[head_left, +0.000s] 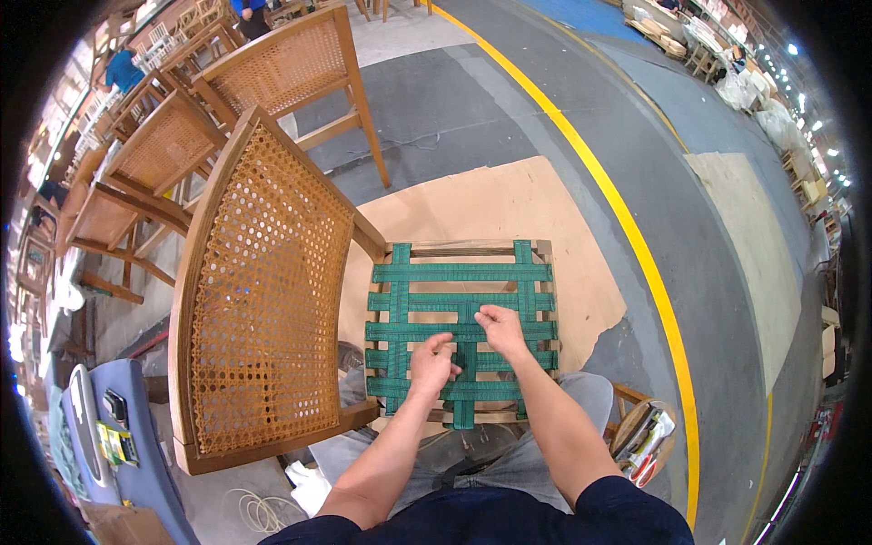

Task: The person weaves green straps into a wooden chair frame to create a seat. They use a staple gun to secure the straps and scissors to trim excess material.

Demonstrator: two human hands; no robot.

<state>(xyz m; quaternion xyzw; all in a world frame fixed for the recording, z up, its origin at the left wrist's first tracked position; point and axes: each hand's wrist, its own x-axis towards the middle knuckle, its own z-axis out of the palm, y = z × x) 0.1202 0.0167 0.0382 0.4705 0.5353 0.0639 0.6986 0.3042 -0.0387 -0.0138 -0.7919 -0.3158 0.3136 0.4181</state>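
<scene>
I am looking down at a square wooden seat frame [543, 250] woven with green webbing straps [459, 272], lying flat above my knees with a sheet of brown cardboard [509, 204] on the floor beneath it. The frame's near rail is mostly disappearing behind my forearms, and I cannot make out how the strap ends are fixed. My left hand [430, 363] is resting on the lower middle of the webbing, its fingers [442, 341] curling closed, seemingly pinching the central vertical strap [465, 413], though the grip itself is hidden. My right hand [501, 329] is lying just beside it, its fingers [481, 314] bending down onto a crossing strap. A cane-backed wooden chair [263, 291] is standing close at my left.
</scene>
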